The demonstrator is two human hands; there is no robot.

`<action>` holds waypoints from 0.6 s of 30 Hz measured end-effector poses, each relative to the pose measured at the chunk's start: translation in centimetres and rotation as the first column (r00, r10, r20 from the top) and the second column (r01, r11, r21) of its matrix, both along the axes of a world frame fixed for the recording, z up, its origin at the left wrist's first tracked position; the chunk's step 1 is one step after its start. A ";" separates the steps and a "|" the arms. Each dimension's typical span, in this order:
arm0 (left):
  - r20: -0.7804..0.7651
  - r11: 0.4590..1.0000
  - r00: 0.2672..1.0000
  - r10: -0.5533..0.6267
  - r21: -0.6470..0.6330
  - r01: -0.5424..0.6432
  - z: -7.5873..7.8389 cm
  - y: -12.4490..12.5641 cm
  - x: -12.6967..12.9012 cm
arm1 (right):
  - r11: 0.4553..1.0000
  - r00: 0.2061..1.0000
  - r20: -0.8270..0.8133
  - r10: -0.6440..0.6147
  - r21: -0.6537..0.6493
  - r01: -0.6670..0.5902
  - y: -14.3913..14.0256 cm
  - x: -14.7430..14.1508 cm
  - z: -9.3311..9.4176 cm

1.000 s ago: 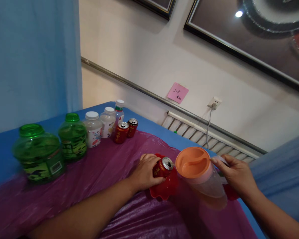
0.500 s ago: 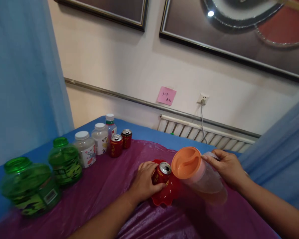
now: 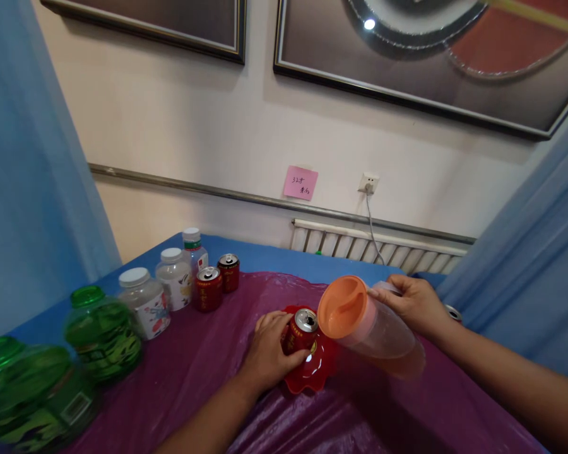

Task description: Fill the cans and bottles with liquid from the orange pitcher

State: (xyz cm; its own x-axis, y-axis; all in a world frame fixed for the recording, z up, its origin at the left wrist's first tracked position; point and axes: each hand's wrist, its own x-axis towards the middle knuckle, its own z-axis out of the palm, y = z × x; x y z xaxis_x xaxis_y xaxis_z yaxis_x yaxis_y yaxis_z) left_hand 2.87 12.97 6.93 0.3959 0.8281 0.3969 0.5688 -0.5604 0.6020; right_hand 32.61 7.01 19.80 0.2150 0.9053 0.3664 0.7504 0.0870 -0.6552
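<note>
Since a second ago, the pitcher has tipped further toward the can by your left hand, and your view has swung round to a more level angle.

Your left hand is curled partway closed around that can, fingers behind and thumb in front, holding it upright over the red dish. Your right hand is closed around the pitcher's pale handle, hiding much of it. The pitcher's orange lid faces left, its edge just beside the can's open top.

Nothing stands between lid and can. To the left, a row runs back: two green jars, two white-capped jars, a slim bottle, then a pair of red cans in front of it. Another can top peeks from behind your right forearm. Beyond the table are a ribbed white radiator and a wall; blue curtains hang at both sides.

The pitcher is cloudy, see-through plastic with brownish liquid low inside. The dish is glossy, with a scalloped rim. Under it, a purple plastic sheet lies creased and shiny over the blue tabletop.
</note>
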 end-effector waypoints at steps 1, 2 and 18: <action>0.000 1.000 1.000 -0.001 0.006 0.001 -0.1 0.0 0.0 | 1.000 1.000 -0.001 0.000 0.001 0.000 0.0 -0.1 0.1; 0.000 1.000 1.000 -0.001 0.012 0.001 -0.1 0.0 0.0 | 1.000 1.000 -0.001 0.000 0.004 0.000 -0.1 -0.1 0.1; -0.018 1.000 1.000 0.007 -0.006 -0.007 0.1 0.0 0.0 | 1.000 0.999 0.030 -0.013 0.014 0.012 -0.3 -0.4 0.6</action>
